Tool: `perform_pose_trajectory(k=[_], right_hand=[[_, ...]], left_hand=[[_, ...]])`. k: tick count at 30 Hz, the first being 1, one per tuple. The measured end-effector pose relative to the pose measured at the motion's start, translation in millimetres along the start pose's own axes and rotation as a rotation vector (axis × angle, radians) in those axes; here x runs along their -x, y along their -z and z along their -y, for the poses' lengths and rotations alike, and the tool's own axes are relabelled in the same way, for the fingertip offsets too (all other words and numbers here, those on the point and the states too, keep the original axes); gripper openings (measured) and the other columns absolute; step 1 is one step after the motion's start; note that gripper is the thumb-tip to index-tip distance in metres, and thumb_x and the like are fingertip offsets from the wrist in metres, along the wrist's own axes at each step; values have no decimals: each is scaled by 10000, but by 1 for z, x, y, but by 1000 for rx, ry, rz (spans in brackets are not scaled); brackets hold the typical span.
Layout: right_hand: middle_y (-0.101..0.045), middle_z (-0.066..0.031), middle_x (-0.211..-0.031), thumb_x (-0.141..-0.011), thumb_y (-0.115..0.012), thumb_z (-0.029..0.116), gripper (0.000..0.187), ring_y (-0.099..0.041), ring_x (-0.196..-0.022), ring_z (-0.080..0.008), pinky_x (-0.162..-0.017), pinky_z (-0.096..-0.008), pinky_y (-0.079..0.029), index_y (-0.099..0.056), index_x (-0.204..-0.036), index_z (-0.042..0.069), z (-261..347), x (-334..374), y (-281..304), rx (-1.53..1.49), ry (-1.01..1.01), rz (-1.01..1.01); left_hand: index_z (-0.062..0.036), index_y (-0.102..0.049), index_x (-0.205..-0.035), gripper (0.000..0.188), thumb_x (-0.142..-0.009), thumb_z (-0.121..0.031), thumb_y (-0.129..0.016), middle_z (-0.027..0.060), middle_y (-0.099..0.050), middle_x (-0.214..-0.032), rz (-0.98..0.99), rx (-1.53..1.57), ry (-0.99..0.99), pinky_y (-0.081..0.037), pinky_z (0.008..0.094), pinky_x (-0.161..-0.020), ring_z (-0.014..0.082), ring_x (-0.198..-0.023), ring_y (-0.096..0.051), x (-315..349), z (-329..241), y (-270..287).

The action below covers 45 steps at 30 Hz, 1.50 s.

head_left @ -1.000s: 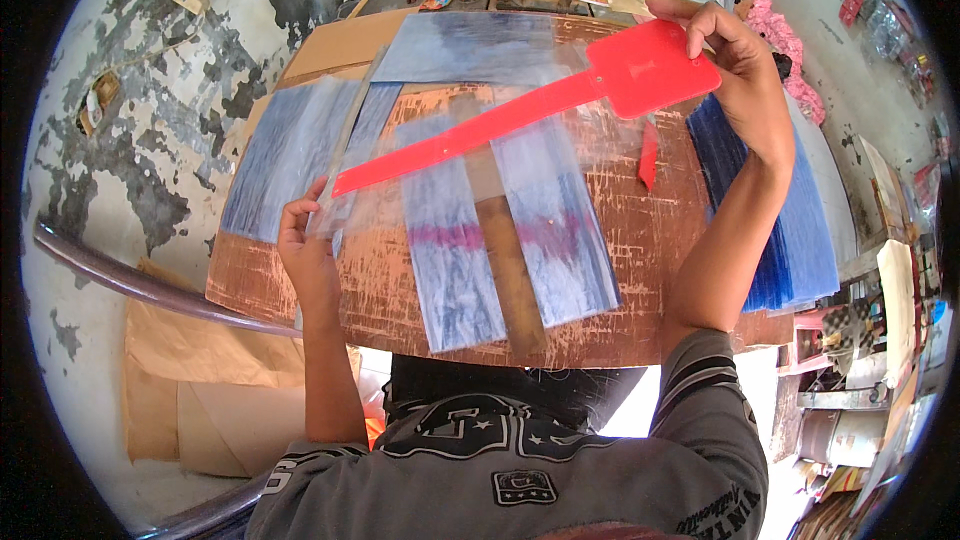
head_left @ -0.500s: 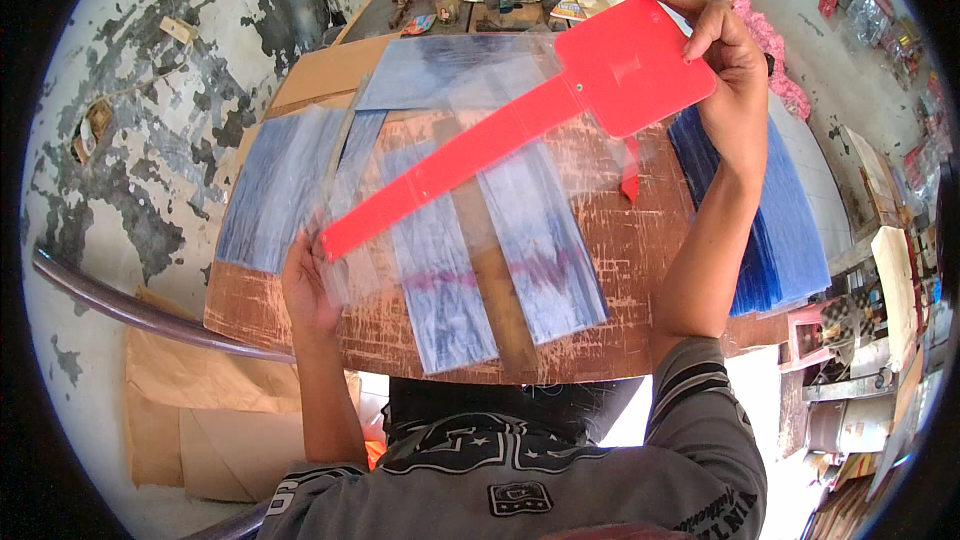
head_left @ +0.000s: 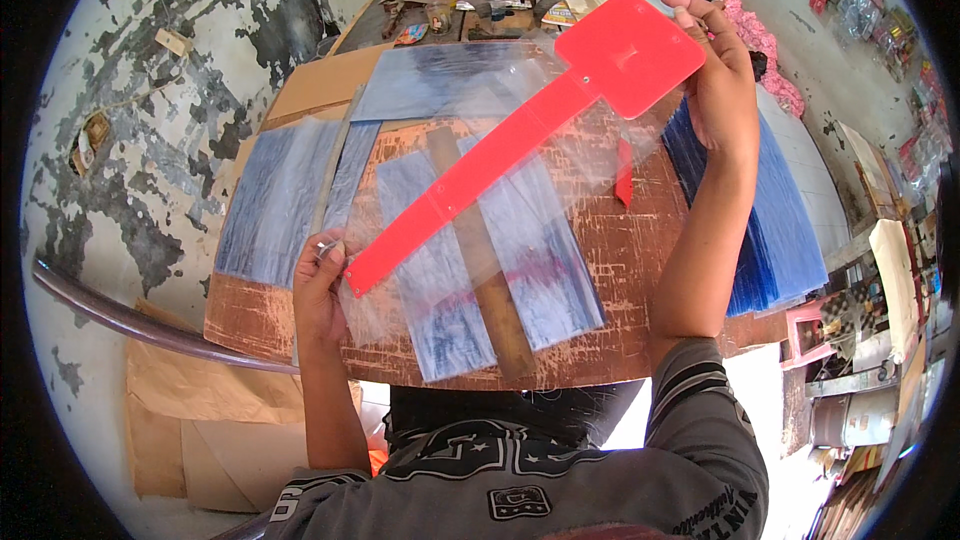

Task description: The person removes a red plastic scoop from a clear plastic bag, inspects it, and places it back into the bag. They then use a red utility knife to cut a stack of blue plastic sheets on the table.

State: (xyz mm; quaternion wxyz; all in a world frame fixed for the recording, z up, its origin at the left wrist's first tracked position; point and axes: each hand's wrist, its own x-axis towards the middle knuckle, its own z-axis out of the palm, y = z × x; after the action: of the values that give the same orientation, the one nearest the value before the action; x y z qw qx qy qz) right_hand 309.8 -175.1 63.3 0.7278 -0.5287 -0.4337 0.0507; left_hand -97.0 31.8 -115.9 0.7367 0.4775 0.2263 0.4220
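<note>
Red paddle [head_left: 507, 151], held above the tabletop [head_left: 650, 250], its long axis slanting from near left to far right between the hands. Left hand [head_left: 320, 285], nearer the narrow end: grip pinched on clear plastic [head_left: 372, 318] just beside it. Right hand [head_left: 722, 70], nearer the square head: grip closed about its right corner. Beneath, a brown strip [head_left: 488, 275] lies over or between pale blue sheets [head_left: 553, 265]; at right, a blue stack [head_left: 775, 230].

Dark lettering [head_left: 735, 518] marks the grey, black-trimmed fabric shirt [head_left: 420, 485] at its right side, a white numeral [head_left: 284, 504] its left sleeve.
</note>
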Motion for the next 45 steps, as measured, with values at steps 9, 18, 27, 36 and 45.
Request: perform_pose_trajectory(k=[9, 18, 27, 36, 45], right_hand=[[-729, -69, -992, -1002, -645, 268, 340, -668, -804, -81, -650, -202, -504, -649, -1262, 50, 16, 10, -13, 152, -58, 114], [-736, -58, -1040, -936, -692, 133, 444, -656, -838, -67, -667, -208, -491, -563, -1352, 45, 23, 18, -18, 202, -54, 212], [-722, -36, -1015, -905, -704, 88, 429, -642, -865, -71, -699, -225, -483, -577, -1300, -20, 16, 17, -16, 155, -8, 279], [-676, 22, -907, -887, -746, 162, 379, -554, -719, -13, -558, -184, -413, -652, -1216, 1, 11, 13, -4, 229, -84, 375], [-656, 42, -867, -868, -803, 231, 413, -583, -705, -12, -538, -175, -411, -628, -1191, 41, 20, 18, -15, 230, -124, 313]], left_hand=[[1, -629, -1228, 305, -953, -109, -700, 146, -717, -1078, -136, -71, -164, -547, 334, -930, 197, -1046, -680, 1, 5, -6], [12, -613, -1249, 329, -968, -139, -690, 148, -692, -1144, -192, -218, -332, -509, 342, -976, 203, -1090, -650, 2, 4, -2], [22, -642, -1208, 284, -963, -112, -697, 109, -694, -1113, -249, -181, -410, -503, 327, -957, 205, -1062, -665, 2, 3, -3], [11, -645, -1190, 249, -973, -106, -683, 113, -686, -1138, -272, -190, -449, -506, 344, -973, 212, -1064, -664, 2, 3, -1], [3, -596, -1292, 363, -1000, -204, -658, 149, -664, -1187, -247, -292, -452, -478, 359, -1004, 195, -1117, -620, 5, -1, -1]])
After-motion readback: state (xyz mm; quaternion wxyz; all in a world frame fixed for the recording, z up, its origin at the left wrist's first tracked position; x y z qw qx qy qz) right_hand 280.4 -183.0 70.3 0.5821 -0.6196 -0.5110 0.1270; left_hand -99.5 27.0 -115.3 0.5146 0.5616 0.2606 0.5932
